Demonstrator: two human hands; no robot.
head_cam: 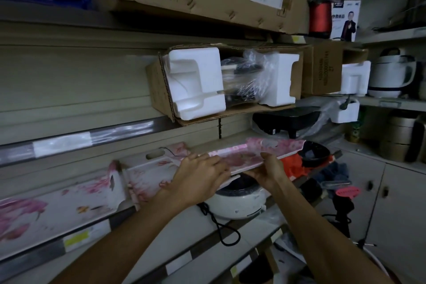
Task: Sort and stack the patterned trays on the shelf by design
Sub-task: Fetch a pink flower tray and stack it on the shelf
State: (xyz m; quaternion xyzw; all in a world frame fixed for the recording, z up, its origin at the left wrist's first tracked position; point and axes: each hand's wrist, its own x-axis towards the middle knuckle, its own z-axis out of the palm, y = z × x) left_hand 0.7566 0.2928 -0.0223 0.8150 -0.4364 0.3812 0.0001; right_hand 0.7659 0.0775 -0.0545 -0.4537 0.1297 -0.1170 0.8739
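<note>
A dark pink floral tray [260,148] is held level above the shelf, near its right end. My right hand [267,169] grips its near edge, thumb on top. My left hand [200,174] lies over its left end, fingers curled down onto the rim. Under and to the left of it lies a white tray with pink blossoms [152,168] and a handle cutout. Another white tray with pink flowers [57,203] lies at the far left of the shelf.
A white cooker [237,200] with a black cord sits on the shelf below the hands. A black bowl [313,153] and red cloth [292,163] lie at the right. Above is an open carton with foam [196,83] and a black pan [285,120]. Cabinets stand at the right.
</note>
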